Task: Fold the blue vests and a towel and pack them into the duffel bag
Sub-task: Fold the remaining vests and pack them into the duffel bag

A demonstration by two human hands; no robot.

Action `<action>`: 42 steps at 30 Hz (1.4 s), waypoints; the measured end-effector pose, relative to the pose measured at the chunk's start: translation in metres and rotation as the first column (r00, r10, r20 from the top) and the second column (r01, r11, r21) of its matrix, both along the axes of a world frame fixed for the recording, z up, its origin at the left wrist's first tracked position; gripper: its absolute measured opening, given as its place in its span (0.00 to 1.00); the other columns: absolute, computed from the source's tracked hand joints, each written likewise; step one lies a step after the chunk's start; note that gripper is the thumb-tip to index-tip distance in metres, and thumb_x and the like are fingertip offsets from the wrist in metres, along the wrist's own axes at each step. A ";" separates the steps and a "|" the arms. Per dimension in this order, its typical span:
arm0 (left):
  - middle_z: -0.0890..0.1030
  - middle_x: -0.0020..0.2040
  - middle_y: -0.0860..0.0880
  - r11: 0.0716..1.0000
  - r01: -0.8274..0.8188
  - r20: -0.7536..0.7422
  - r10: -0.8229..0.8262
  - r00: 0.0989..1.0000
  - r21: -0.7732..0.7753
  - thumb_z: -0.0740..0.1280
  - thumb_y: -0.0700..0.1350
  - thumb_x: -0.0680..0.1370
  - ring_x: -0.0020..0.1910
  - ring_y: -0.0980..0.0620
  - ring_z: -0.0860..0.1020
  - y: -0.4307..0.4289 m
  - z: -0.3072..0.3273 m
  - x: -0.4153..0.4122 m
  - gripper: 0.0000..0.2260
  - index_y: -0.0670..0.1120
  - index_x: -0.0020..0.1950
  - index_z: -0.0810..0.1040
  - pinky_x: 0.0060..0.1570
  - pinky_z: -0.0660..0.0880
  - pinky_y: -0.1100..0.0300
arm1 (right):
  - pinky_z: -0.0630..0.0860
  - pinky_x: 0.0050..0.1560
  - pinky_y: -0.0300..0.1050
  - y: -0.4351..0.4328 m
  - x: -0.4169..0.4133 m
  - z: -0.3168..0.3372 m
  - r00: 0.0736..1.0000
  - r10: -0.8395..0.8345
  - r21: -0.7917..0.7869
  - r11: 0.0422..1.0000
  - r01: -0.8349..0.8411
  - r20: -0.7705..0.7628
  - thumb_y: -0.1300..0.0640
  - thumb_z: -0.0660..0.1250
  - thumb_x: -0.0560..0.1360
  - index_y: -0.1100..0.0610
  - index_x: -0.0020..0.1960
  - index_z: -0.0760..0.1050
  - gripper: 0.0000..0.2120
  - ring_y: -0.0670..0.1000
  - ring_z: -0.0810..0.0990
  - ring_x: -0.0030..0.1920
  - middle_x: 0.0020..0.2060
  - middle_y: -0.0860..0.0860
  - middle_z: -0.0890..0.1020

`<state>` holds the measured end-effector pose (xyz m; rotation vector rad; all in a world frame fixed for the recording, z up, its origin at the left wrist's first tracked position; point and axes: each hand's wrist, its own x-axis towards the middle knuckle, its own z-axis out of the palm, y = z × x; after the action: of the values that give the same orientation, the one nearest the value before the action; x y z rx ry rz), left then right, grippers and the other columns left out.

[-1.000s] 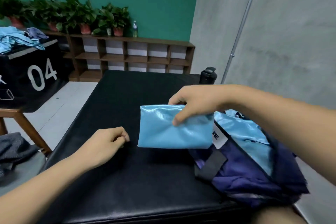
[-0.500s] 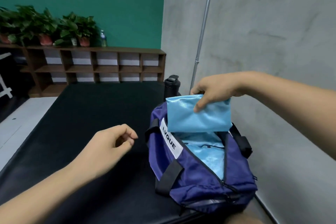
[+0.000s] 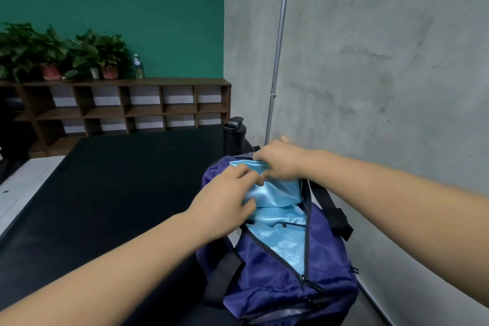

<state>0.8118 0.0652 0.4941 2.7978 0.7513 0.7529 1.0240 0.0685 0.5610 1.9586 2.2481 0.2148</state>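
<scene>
Duffel bag, purple nylon, unzipped, sits at the padded black table's right edge beside the grey wall. The left hand, free half a second ago, now lies on the glossy folded vest; whether it pinches is unclear. The vest has dropped into the bag's mouth, and the right hand grips its far edge. A black bottle stands beyond.

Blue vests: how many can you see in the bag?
2. One folded shiny light-blue vest is at the far end of the open purple duffel bag, left hand and right hand on it; a second vest lies inside, nearer the camera. Others may be hidden.
</scene>
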 end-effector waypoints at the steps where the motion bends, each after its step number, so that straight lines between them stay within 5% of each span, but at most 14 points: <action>1: 0.73 0.66 0.57 1.000 -0.008 -0.048 0.008 0.999 0.015 0.66 0.48 0.80 0.65 0.52 0.73 0.004 -0.003 0.007 0.19 0.55 0.71 0.75 0.60 0.76 0.53 | 0.61 0.56 0.51 0.001 0.003 -0.002 1.000 0.007 0.012 1.000 -0.007 0.020 0.45 0.73 0.79 0.48 0.48 0.74 0.10 0.55 0.76 0.55 0.44 0.47 0.77; 5: 0.71 0.73 0.51 0.995 -0.058 -0.227 0.076 0.971 0.086 0.65 0.49 0.81 0.68 0.45 0.74 0.018 -0.012 0.027 0.25 0.55 0.79 0.68 0.63 0.75 0.47 | 0.65 0.61 0.52 0.001 0.020 0.003 0.999 0.035 0.178 0.983 -0.032 -0.011 0.50 0.71 0.78 0.48 0.61 0.77 0.13 0.56 0.72 0.62 0.58 0.50 0.75; 8: 0.69 0.76 0.50 0.993 -0.100 -0.315 0.113 0.942 0.059 0.64 0.54 0.83 0.73 0.44 0.71 0.019 -0.014 0.040 0.28 0.59 0.83 0.60 0.66 0.75 0.45 | 0.72 0.59 0.51 0.000 0.033 0.009 0.991 -0.120 0.158 0.979 0.128 -0.063 0.50 0.69 0.77 0.51 0.64 0.73 0.17 0.59 0.75 0.62 0.62 0.53 0.75; 11: 0.64 0.80 0.50 0.991 -0.119 -0.388 0.133 0.912 0.060 0.63 0.58 0.84 0.76 0.43 0.67 0.019 -0.015 0.053 0.31 0.61 0.85 0.56 0.67 0.75 0.42 | 0.79 0.49 0.49 0.001 0.036 0.008 0.966 -0.255 0.068 0.964 0.257 -0.045 0.53 0.69 0.76 0.53 0.57 0.78 0.10 0.61 0.82 0.56 0.55 0.55 0.82; 14: 0.60 0.84 0.50 0.988 -0.145 -0.431 0.155 0.889 0.058 0.63 0.60 0.84 0.77 0.42 0.64 0.020 -0.013 0.061 0.33 0.61 0.86 0.52 0.70 0.73 0.40 | 0.73 0.45 0.47 0.003 0.032 0.005 0.956 -0.294 0.158 0.944 0.289 0.013 0.57 0.65 0.80 0.55 0.59 0.81 0.10 0.62 0.83 0.55 0.55 0.57 0.83; 17: 0.59 0.84 0.52 0.987 -0.153 -0.464 0.162 0.871 0.059 0.63 0.61 0.84 0.78 0.42 0.63 0.023 -0.010 0.067 0.35 0.60 0.87 0.51 0.74 0.68 0.37 | 0.71 0.44 0.48 0.002 0.029 0.010 0.942 -0.320 0.281 0.899 0.334 -0.097 0.57 0.62 0.80 0.58 0.55 0.80 0.09 0.64 0.82 0.50 0.52 0.60 0.83; 23: 0.64 0.83 0.49 0.979 -0.124 -0.550 0.194 0.812 0.163 0.53 0.57 0.88 0.79 0.40 0.64 0.028 -0.016 0.085 0.28 0.54 0.87 0.50 0.76 0.61 0.42 | 0.68 0.42 0.49 -0.008 0.025 0.023 0.923 -0.277 0.383 0.848 0.366 -0.268 0.58 0.60 0.80 0.56 0.43 0.68 0.07 0.62 0.72 0.42 0.37 0.53 0.70; 28: 0.48 0.88 0.44 0.966 -0.256 -0.605 0.231 0.762 0.047 0.50 0.53 0.90 0.86 0.38 0.46 0.038 -0.031 0.106 0.29 0.55 0.87 0.39 0.83 0.45 0.39 | 0.68 0.41 0.49 -0.011 0.024 0.023 0.930 -0.257 0.369 0.864 0.343 -0.262 0.58 0.60 0.80 0.55 0.43 0.69 0.06 0.62 0.74 0.42 0.38 0.53 0.71; 35: 0.56 0.84 0.43 0.878 -0.462 -0.590 0.311 0.745 -0.120 0.57 0.48 0.87 0.78 0.35 0.62 0.048 -0.023 0.122 0.35 0.65 0.85 0.36 0.75 0.59 0.34 | 0.68 0.39 0.49 -0.016 0.032 0.022 0.937 -0.238 0.362 0.875 0.322 -0.257 0.57 0.61 0.79 0.55 0.40 0.67 0.09 0.62 0.76 0.42 0.39 0.54 0.74; 42: 0.57 0.85 0.41 0.918 -0.373 -0.586 0.378 0.717 0.135 0.67 0.46 0.82 0.78 0.36 0.62 0.025 -0.015 0.125 0.43 0.59 0.87 0.41 0.74 0.61 0.39 | 0.70 0.38 0.49 -0.016 0.041 0.018 0.930 -0.220 0.369 0.872 0.322 -0.294 0.56 0.63 0.79 0.56 0.42 0.71 0.08 0.63 0.78 0.43 0.39 0.55 0.77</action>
<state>0.9364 0.0898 0.4786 2.9263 1.4540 -0.1554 1.0650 0.0524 0.5791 2.6299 2.1575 0.4717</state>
